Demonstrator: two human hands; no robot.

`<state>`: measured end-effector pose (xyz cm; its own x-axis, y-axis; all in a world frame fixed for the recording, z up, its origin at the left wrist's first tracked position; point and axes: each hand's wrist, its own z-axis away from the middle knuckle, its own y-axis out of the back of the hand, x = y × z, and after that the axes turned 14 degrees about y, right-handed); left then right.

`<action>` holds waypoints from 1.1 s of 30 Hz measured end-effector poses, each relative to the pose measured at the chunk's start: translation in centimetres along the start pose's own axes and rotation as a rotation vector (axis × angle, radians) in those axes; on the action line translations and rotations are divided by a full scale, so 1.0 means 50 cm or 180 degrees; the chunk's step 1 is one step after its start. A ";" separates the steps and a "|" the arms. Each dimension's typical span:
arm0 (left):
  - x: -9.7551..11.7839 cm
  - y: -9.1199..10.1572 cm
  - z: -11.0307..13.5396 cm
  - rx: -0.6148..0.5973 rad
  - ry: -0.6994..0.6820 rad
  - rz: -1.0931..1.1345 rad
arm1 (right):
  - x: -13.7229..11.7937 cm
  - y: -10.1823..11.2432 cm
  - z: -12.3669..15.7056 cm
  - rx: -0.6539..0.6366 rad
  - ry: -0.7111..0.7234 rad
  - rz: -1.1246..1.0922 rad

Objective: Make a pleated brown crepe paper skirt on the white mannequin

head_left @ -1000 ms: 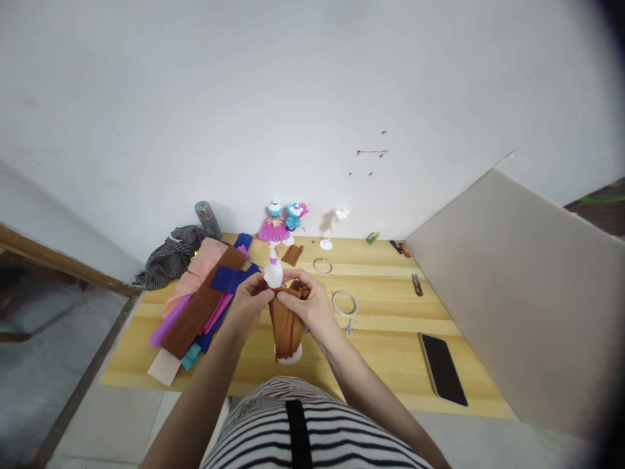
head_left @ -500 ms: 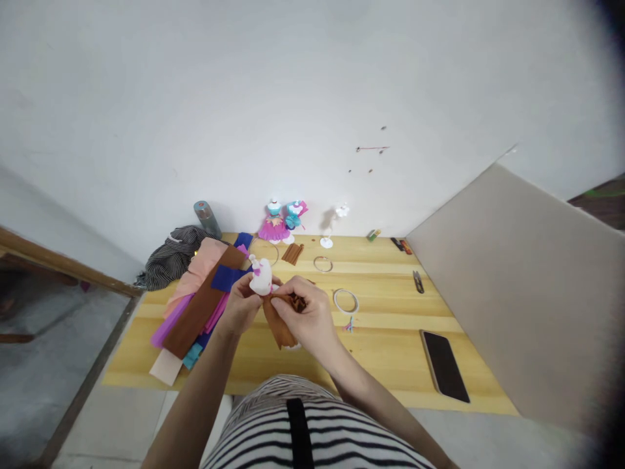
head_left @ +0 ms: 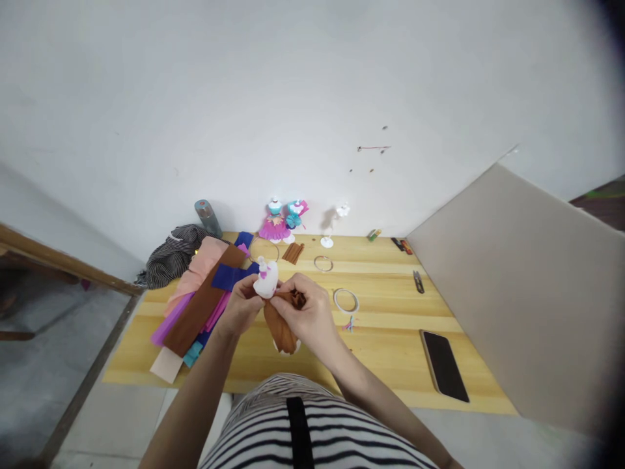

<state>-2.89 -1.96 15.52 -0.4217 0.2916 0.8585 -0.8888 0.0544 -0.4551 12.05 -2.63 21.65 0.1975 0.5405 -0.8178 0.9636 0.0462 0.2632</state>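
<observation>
Near the front of the table I hold a small white mannequin with pink marks on its bust. My left hand pinches it at the waist, from the left side. Fingers of my right hand are closed on brown crepe paper, gathered against the mannequin's waist. The paper hangs down like a skirt, and a bunched end sticks out beside my right fingers. Part of the white base shows below the paper. The fingertips cover the spot where paper and waist meet.
Crepe paper strips lie left, beside a striped cloth and a flask. Dressed mannequins and a bare one stand by the wall. Wire rings, snips and a phone lie rightward.
The mannequin's bust has shifted slightly right and stands more upright. The brown paper now hangs fuller around it. Both hands keep nearly the same place and grip.
</observation>
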 end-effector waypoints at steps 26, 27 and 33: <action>0.010 0.009 -0.001 -0.0469 0.0200 -0.0003 | -0.003 0.015 -0.002 -0.0067 0.0120 0.0143; 0.010 0.010 -0.001 -0.0456 0.0199 -0.0007 | -0.002 0.015 -0.002 -0.0079 0.0090 0.0128; 0.007 0.022 -0.008 -0.0415 0.0253 -0.0033 | 0.012 0.012 -0.008 -0.0254 -0.0387 -0.0133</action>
<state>-3.97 -1.43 15.23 -0.3927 0.3648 0.8442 -0.8600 0.1797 -0.4776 12.69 -1.91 21.52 0.1824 0.4312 -0.8836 0.9551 0.1358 0.2634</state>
